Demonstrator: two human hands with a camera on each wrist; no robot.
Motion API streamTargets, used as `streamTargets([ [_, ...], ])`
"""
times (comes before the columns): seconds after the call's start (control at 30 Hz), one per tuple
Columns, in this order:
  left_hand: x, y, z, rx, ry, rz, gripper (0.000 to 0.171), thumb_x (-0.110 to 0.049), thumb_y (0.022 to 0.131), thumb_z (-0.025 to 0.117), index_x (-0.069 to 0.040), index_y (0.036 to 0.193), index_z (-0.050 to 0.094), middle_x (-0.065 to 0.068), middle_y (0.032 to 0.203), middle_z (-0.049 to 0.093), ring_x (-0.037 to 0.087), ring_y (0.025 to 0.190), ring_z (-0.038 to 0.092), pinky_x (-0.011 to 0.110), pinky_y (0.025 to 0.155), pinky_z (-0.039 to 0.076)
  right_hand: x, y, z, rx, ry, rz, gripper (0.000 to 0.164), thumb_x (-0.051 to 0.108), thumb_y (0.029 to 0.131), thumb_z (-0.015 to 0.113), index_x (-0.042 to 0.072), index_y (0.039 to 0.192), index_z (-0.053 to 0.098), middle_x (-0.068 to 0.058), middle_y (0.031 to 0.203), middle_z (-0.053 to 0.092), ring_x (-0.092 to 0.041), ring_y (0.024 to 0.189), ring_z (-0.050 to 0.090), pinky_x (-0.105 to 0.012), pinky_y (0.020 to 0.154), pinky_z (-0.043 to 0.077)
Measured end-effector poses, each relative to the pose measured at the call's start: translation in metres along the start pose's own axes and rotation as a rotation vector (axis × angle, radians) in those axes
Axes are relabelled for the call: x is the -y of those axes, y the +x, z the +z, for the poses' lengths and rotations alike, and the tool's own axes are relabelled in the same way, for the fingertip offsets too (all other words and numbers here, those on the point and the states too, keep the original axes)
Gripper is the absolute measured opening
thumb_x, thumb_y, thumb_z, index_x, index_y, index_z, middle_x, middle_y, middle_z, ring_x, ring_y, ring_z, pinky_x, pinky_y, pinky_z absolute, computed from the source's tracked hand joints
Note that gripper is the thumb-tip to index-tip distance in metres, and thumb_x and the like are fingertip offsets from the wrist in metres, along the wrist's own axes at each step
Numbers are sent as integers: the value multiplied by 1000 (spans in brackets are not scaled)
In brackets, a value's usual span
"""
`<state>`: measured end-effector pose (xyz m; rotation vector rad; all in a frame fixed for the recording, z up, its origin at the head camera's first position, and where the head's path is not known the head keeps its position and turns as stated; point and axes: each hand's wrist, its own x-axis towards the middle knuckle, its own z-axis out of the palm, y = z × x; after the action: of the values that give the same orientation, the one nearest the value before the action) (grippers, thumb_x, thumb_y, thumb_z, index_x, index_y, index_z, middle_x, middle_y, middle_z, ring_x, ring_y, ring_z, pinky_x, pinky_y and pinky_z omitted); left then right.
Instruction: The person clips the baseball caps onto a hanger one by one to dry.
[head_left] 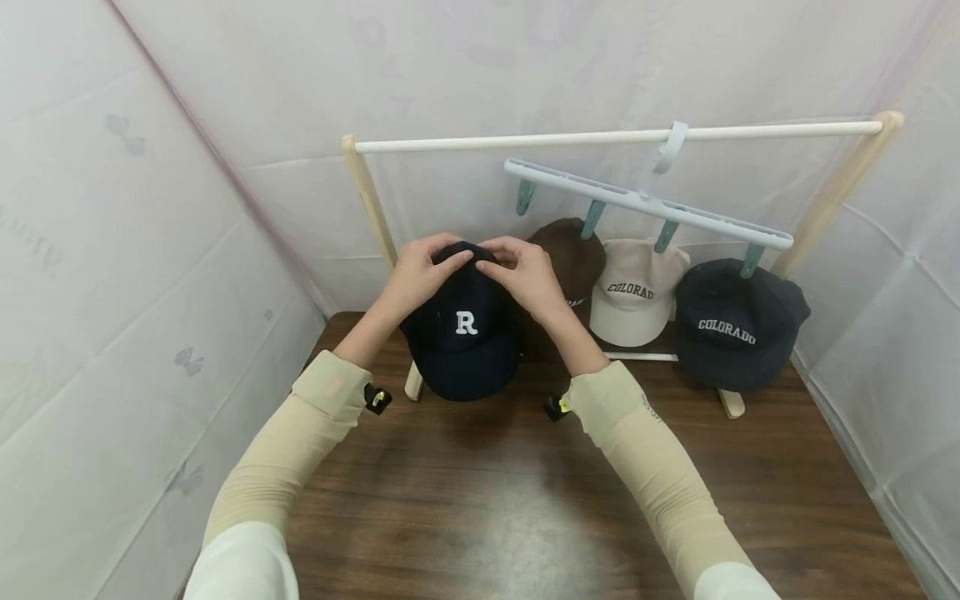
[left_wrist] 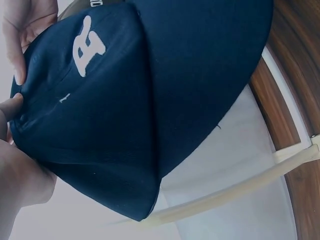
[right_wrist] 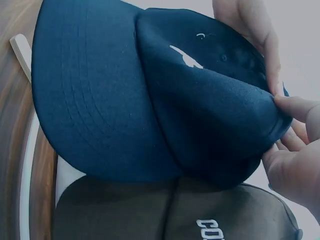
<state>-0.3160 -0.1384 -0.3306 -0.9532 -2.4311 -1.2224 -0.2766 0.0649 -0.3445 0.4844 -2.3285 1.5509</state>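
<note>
A navy cap [head_left: 461, 362] with a white letter R hangs brim down in front of the rack's left end. My left hand [head_left: 418, 277] pinches the top of its crown from the left, thumb in front and fingers behind. On the other side my right hand [head_left: 527, 280] pinches the same crown, its thumb [right_wrist: 295, 106] on the front cloth. The two thumb tips come close together at the crown's top. In the left wrist view the crown [left_wrist: 107, 115] is creased below the fingers. The fingers behind the cap are mostly hidden.
A pale blue clip hanger [head_left: 630, 198] hangs tilted from the white rail [head_left: 480, 142], lower on the right. From its clips hang a brown cap [head_left: 572, 258], a cream cap [head_left: 632, 300] and a dark COLORADO cap [head_left: 738, 325]. Below is a wooden table [head_left: 480, 500].
</note>
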Motion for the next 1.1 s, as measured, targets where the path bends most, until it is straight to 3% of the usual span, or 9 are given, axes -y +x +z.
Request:
streamTargets([
  [0.3, -2, 3, 2, -3, -26, 4, 19, -22, 99, 69, -8, 110, 76, 7, 108, 75, 18, 100, 69, 36, 89, 53, 0, 0, -15, 24, 72, -24, 27, 24, 101, 66, 12, 125, 70, -6, 118, 73, -18, 115, 67, -36, 97, 52],
  [0.5, -2, 6, 5, -8, -19, -8, 19, -22, 99, 69, -9, 110, 77, 6, 108, 75, 19, 103, 68, 37, 94, 51, 5, 5, -23, -142, 334, 52, 38, 6, 103, 58, -3, 140, 52, -20, 132, 63, -29, 120, 64, -31, 98, 52],
  [0.67, -1, 7, 8, 8, -27, -6, 19, -22, 99, 69, -10, 110, 77, 6, 108, 75, 18, 103, 68, 37, 94, 51, 8, 11, -29, -286, 443, 142, 54, 2, 101, 51, 0, 152, 36, -17, 150, 47, -25, 136, 50, -27, 107, 44],
  [0.87, -1, 9, 9, 2, -19, -17, 18, -23, 99, 70, -10, 110, 77, 6, 109, 75, 19, 105, 67, 38, 96, 50, 8, 27, -32, -267, 584, 219, 69, 0, 101, 46, 2, 161, 13, -14, 167, 19, -21, 152, 26, -26, 117, 31],
  [1.1, 0, 10, 16, 13, 6, -24, 20, -22, 98, 71, -8, 111, 77, 7, 110, 75, 20, 108, 67, 39, 97, 50, 5, 45, -40, -237, 701, 338, 71, 1, 102, 50, 7, 163, 13, -11, 167, 21, -20, 152, 27, -25, 115, 34],
])
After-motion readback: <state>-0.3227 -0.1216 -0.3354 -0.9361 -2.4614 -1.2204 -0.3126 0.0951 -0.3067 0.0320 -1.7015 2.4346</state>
